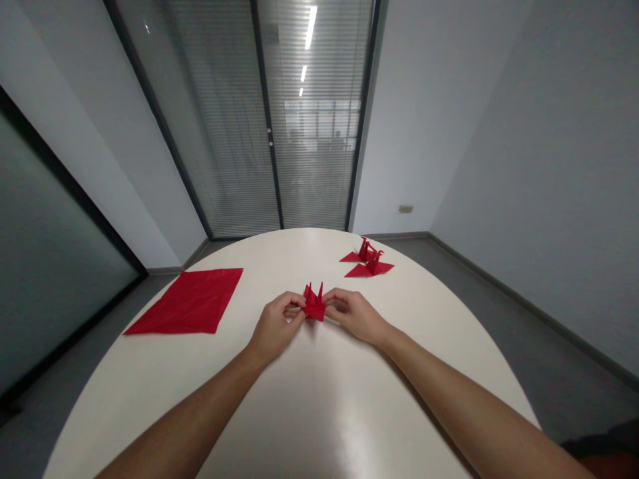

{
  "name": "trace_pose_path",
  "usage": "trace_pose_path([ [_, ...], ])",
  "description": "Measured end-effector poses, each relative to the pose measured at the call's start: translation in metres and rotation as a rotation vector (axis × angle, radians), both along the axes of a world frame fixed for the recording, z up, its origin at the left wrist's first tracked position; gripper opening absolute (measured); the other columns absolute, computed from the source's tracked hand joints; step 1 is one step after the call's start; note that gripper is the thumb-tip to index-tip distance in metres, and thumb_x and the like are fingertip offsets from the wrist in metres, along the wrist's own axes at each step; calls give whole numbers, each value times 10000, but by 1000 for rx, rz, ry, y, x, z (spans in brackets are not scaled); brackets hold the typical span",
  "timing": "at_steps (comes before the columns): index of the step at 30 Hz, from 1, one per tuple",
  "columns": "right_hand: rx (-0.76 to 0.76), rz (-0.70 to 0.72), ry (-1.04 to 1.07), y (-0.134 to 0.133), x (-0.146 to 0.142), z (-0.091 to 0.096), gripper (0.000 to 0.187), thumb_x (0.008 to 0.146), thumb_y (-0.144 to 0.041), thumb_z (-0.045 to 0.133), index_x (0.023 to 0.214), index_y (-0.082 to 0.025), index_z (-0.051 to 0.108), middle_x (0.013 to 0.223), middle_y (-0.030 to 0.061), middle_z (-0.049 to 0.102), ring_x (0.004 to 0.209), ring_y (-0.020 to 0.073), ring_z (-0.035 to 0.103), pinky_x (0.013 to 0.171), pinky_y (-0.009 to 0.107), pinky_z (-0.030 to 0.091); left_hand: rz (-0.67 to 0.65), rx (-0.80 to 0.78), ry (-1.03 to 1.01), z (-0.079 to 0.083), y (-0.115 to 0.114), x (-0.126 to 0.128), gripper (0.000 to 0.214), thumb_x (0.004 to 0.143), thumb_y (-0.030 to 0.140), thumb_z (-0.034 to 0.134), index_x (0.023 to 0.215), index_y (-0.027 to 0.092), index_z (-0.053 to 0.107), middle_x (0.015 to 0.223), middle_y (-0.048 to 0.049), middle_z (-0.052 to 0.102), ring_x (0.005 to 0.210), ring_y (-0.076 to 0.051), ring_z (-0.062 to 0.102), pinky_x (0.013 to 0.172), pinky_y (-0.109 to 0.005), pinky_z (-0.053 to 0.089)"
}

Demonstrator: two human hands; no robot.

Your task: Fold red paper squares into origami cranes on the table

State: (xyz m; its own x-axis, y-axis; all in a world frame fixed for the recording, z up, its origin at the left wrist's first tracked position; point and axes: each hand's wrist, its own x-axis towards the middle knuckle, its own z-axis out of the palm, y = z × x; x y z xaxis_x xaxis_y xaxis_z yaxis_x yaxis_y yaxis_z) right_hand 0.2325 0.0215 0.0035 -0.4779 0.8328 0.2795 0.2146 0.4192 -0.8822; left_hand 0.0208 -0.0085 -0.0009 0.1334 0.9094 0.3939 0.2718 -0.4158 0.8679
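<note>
Between my two hands is a small red origami crane (pixel 314 309), held just over the white table with two points sticking up. My left hand (pixel 279 322) pinches its left side between thumb and fingers. On the opposite side, my right hand (pixel 355 314) grips the crane's right edge with thumb and forefinger. The fingertips hide parts of both sides of the folded paper. Farther back to the right, two finished-looking red paper cranes (pixel 370 267) with spread wings stand close together.
A red sheet of paper (pixel 190 303) lies flat at the left of the round white table (pixel 279 426). Beyond the table's far edge stand a glass partition with blinds (pixel 319 179) and grey walls. A dark object (pixel 606 442) shows at the lower right.
</note>
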Motion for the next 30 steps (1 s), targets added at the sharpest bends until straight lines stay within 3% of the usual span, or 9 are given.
trace_pose_path([
  [11, 42, -77, -84, 1, 3, -1, 115, 868, -249, 657, 932, -189, 730, 917, 35, 763, 819, 191, 679, 742, 290, 512, 13, -37, 1, -2, 2, -3, 86, 799, 179, 628, 869, 165, 675, 904, -54, 740, 876, -183, 724, 875, -327, 577],
  [15, 86, -94, -161, 3, 2, -3, 170, 838, -154, 614, 962, -188, 724, 842, 12, 744, 704, 157, 635, 651, 259, 483, 17, -68, -17, -3, 3, -3, 115, 808, 213, 637, 916, 174, 648, 934, -45, 746, 853, -187, 744, 819, -313, 597],
  [18, 196, -155, -146, 0, 1, 2, 261, 834, -92, 553, 1028, -193, 697, 938, 31, 742, 826, 174, 665, 756, 289, 514, 55, -51, 5, -4, 3, -2, 102, 816, 225, 637, 906, 178, 645, 926, -43, 750, 842, -188, 748, 809, -303, 596],
  [22, 452, -210, -126, -8, 1, 16, 342, 907, -148, 556, 1232, -233, 620, 1091, 64, 712, 944, 196, 668, 879, 355, 515, 69, -32, 21, -4, 3, -3, 95, 824, 217, 625, 912, 184, 637, 933, -40, 750, 850, -189, 751, 802, -291, 592],
  [26, 597, -167, -174, -10, 2, 21, 234, 948, -165, 551, 1137, -246, 662, 1066, 64, 720, 975, 210, 668, 886, 371, 511, 59, -29, 24, -5, 4, -3, 92, 822, 202, 618, 911, 187, 633, 934, -35, 747, 854, -187, 752, 808, -290, 591],
  [30, 620, -171, -224, -6, 4, 16, 242, 945, -172, 584, 1164, -245, 654, 1089, 60, 731, 984, 215, 680, 884, 377, 514, 59, -26, 31, -6, 4, -3, 89, 825, 197, 612, 912, 188, 629, 925, -31, 748, 847, -185, 752, 799, -289, 596],
])
